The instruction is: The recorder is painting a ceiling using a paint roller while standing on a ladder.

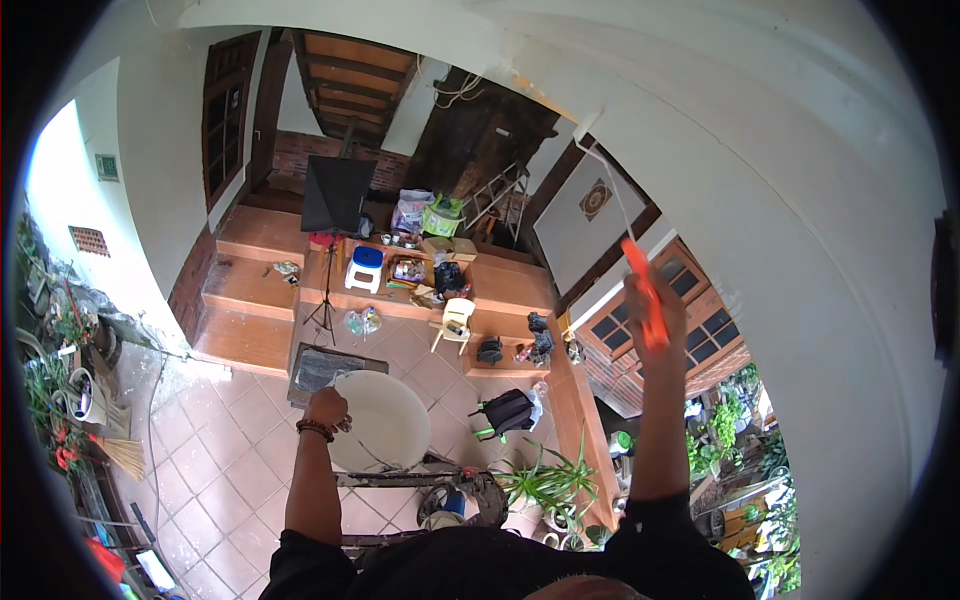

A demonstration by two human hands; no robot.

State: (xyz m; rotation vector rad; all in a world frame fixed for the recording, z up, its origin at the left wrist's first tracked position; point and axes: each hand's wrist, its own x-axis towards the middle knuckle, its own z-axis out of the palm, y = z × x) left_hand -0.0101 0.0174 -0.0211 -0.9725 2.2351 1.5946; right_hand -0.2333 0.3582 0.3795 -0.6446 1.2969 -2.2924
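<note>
My right hand (655, 305) is closed around the orange handle (633, 262) of a paint roller, raised at the right. Its small pale roller (586, 124) is at the white beam (680, 120) overhead; whether they touch is hard to tell. At the lower left my left hand (326, 410) is closed on the thin wire handle of a large white bucket (395, 415), which has pale contents or a pale inside. Below the bucket shows a dark, paint-spattered metal stand (490, 495).
Far below are a tiled floor (220, 450), orange steps (250, 280), a tripod with a black softbox (335, 195), stools (363, 268), a yellow chair (457, 320), a folding ladder (500, 200), a black backpack (505, 412) and potted plants (555, 480). A wall (160, 180) rises at the left.
</note>
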